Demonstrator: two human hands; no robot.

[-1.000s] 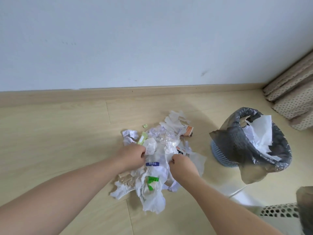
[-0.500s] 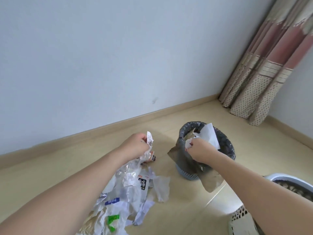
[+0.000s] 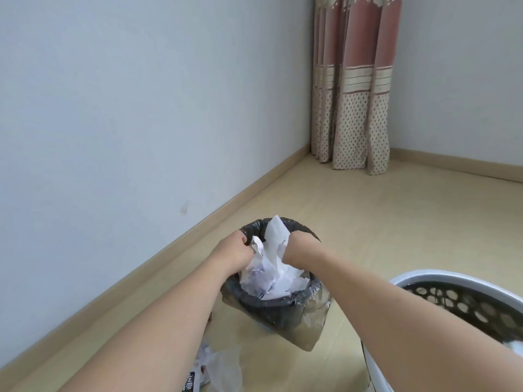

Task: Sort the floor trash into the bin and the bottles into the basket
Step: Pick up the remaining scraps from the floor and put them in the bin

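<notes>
Two bare hands are showing, the left hand (image 3: pixel 232 251) and the right hand (image 3: pixel 300 247). One bin (image 3: pixel 278 309) lined with one dark bag is standing on the floor. One white basket (image 3: pixel 418 278) is sitting at the right. One curtain (image 3: pixel 353 86) is hanging in the corner.

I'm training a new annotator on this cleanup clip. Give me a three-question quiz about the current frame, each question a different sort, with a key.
1. True or false: both hands are at the mouth of the bin.
2. Multiple choice: the bin is lined with A) a dark plastic bag, B) a red cloth, C) nothing.
3. Fill in: the white perforated basket stands on the person's ___ side of the bin.

Key
1. True: the left hand and right hand are both over the bin's opening, against the crumpled white paper in it.
2. A.
3. Right.
</notes>
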